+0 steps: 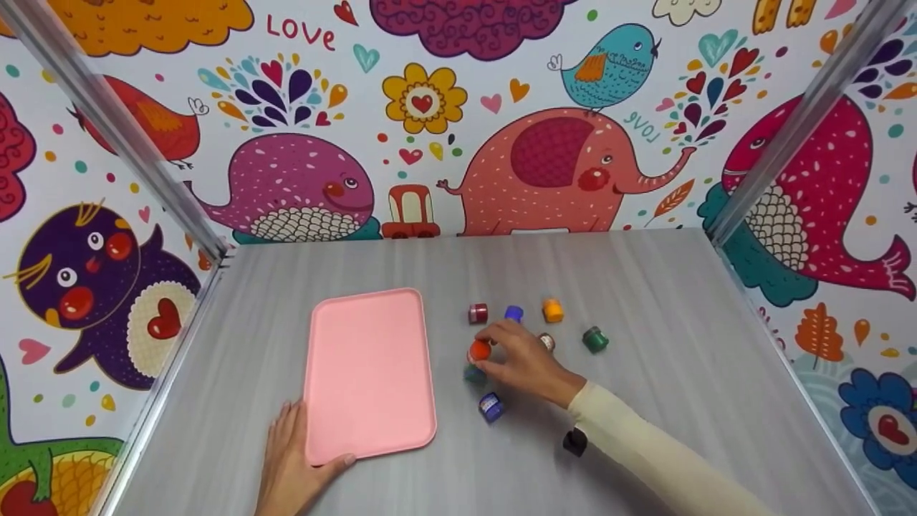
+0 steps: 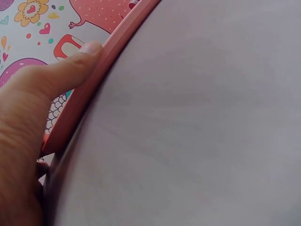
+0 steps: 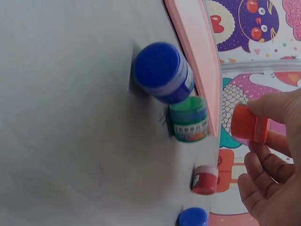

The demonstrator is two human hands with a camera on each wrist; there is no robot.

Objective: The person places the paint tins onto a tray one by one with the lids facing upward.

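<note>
My right hand [image 1: 530, 362] pinches a small orange paint jar [image 1: 479, 350] between thumb and fingers. In the right wrist view the jar [image 3: 249, 123] is raised above the tabletop, its other fingers loosely bent. Just below it in the head view are a green paint jar [image 1: 474, 374], partly hidden, and a blue paint jar [image 1: 491, 407]. My left hand [image 1: 290, 459] rests at the near left corner of a pink tray [image 1: 369, 373], fingers straight along its left side and thumb on the near rim. That thumb touches the rim [image 2: 89, 89] in the left wrist view.
Around the right hand stand a dark red jar [image 1: 478, 313], a purple-blue jar [image 1: 514, 313], a yellow-orange jar [image 1: 552, 310], a dark green jar [image 1: 594, 339] and a partly hidden brownish jar [image 1: 546, 342]. Printed panels with metal posts [image 1: 759, 136] border the grey table [image 1: 645, 287].
</note>
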